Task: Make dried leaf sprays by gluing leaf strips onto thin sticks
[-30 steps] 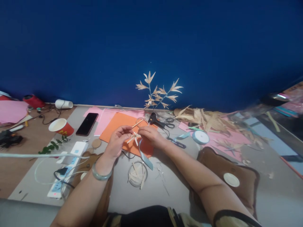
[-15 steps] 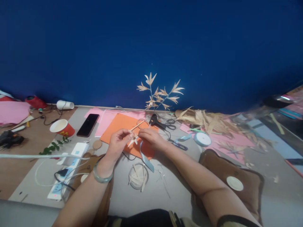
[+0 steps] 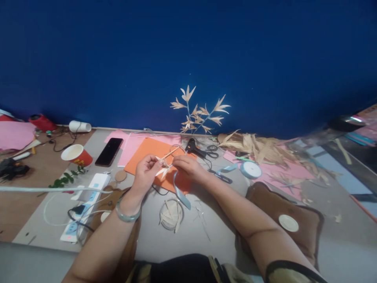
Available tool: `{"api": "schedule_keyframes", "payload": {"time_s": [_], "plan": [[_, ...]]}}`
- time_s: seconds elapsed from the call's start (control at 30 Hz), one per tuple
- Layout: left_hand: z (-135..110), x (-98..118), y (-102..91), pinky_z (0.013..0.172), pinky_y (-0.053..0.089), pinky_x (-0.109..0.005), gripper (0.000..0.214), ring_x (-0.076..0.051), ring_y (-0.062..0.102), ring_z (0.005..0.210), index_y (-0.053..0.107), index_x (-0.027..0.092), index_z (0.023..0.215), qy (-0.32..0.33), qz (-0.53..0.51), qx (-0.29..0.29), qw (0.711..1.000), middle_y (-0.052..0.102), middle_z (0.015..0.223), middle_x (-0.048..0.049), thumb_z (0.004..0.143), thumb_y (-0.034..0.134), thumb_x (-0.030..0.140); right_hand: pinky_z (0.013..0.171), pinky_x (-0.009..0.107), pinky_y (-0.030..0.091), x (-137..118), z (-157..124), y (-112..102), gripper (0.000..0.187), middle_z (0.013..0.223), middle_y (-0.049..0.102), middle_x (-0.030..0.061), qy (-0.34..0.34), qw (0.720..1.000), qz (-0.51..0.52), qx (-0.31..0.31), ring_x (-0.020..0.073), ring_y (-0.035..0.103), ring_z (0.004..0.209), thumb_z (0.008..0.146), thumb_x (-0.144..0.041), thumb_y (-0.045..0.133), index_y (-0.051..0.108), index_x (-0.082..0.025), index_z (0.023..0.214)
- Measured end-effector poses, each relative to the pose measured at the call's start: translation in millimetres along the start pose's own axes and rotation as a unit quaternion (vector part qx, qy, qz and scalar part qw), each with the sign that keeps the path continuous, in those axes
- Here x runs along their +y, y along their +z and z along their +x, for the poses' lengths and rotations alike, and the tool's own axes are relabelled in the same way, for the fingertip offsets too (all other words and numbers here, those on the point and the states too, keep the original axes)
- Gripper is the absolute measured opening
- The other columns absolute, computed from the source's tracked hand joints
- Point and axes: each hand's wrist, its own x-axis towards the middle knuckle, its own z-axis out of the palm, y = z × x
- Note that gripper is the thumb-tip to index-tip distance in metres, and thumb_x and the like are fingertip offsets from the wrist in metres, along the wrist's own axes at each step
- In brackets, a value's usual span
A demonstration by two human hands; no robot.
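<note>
My left hand (image 3: 146, 171) pinches a small pale corn husk flower (image 3: 161, 172) over the orange sheet (image 3: 141, 155). A thin wooden stick (image 3: 171, 152) slants up from the same fingers. My right hand (image 3: 188, 167) is closed at the flower's other side, on light blue ribbon (image 3: 183, 199) whose tail hangs below it in a curve. The fingers hide where ribbon and flower stem meet. Below the hands, a round dish (image 3: 171, 215) holds pale husk strips. Behind them rises a finished-looking branch of husk flowers (image 3: 203, 111) against the blue wall.
A black glue gun (image 3: 196, 148), scissors (image 3: 220, 177) and a ribbon spool (image 3: 251, 170) lie right of the hands. Dry husks (image 3: 256, 147) are heaped behind. On the left are a phone (image 3: 109, 152), a red paper cup (image 3: 77, 155) and a power strip (image 3: 85, 208) with cables.
The flower has turned slightly between my fingers, and both hands stay close together. The view has shifted a little; the ribbon tail still hangs below my right hand.
</note>
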Motion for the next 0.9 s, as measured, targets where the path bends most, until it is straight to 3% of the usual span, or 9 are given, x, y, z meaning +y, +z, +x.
{"api": "schedule_keyframes", "payload": {"time_s": [0.3, 0.43, 0.7, 0.8, 0.9], "plan": [[4.6, 2.6, 3.0, 0.074, 0.051, -0.030, 0.025, -0.013, 0.065, 0.061, 0.053, 0.017, 0.064, -0.116, -0.121, 0.029, 0.985, 0.067, 0.061, 0.0011, 0.062, 0.077, 0.026, 0.076, 0.029, 0.054, -3.3, 1.2, 0.9, 0.013, 0.098, 0.066, 0.0127, 0.000, 0.999, 0.027, 0.022, 0.0168, 0.064, 0.090, 0.092, -0.015, 0.049, 0.058, -0.017, 0.100], [5.7, 0.5, 0.5, 0.072, 0.050, -0.028, 0.022, -0.014, 0.066, 0.064, 0.055, 0.017, 0.065, -0.144, -0.153, 0.021, 0.977, 0.069, 0.065, 0.0002, 0.062, 0.075, 0.025, 0.076, 0.029, 0.054, -1.4, 1.0, 2.1, 0.014, 0.097, 0.066, 0.0126, 0.006, 0.999, 0.037, 0.032, 0.0170, 0.063, 0.090, 0.090, -0.012, 0.049, 0.058, -0.016, 0.100], [3.4, 4.2, 3.0, 0.072, 0.048, -0.028, 0.027, -0.015, 0.065, 0.073, 0.058, 0.017, 0.088, -0.113, -0.105, -0.004, 0.988, 0.071, 0.078, -0.0025, 0.071, 0.071, 0.034, 0.074, 0.029, 0.055, 2.9, 1.9, -0.4, 0.014, 0.094, 0.066, 0.0117, 0.029, 0.999, 0.012, 0.043, 0.0168, 0.063, 0.088, 0.092, -0.014, 0.047, 0.059, -0.016, 0.098], [2.2, 2.4, 2.8, 0.070, 0.047, -0.027, 0.027, -0.013, 0.063, 0.068, 0.061, 0.015, 0.088, -0.099, -0.082, -0.029, 0.991, 0.069, 0.075, -0.0022, 0.073, 0.070, 0.035, 0.074, 0.030, 0.055, 3.1, 2.2, -2.6, 0.015, 0.094, 0.066, 0.0121, 0.038, 0.998, 0.006, 0.042, 0.0174, 0.063, 0.089, 0.093, -0.014, 0.045, 0.059, -0.016, 0.099], [2.8, -3.1, 0.4, 0.068, 0.046, -0.025, 0.024, -0.012, 0.061, 0.065, 0.062, 0.016, 0.086, -0.080, -0.075, -0.018, 0.994, 0.067, 0.070, -0.0005, 0.071, 0.072, 0.032, 0.074, 0.030, 0.054, 2.7, 1.4, -3.5, 0.016, 0.094, 0.066, 0.0124, 0.035, 0.998, 0.002, 0.047, 0.0172, 0.063, 0.088, 0.093, -0.014, 0.044, 0.059, -0.015, 0.098]]}}
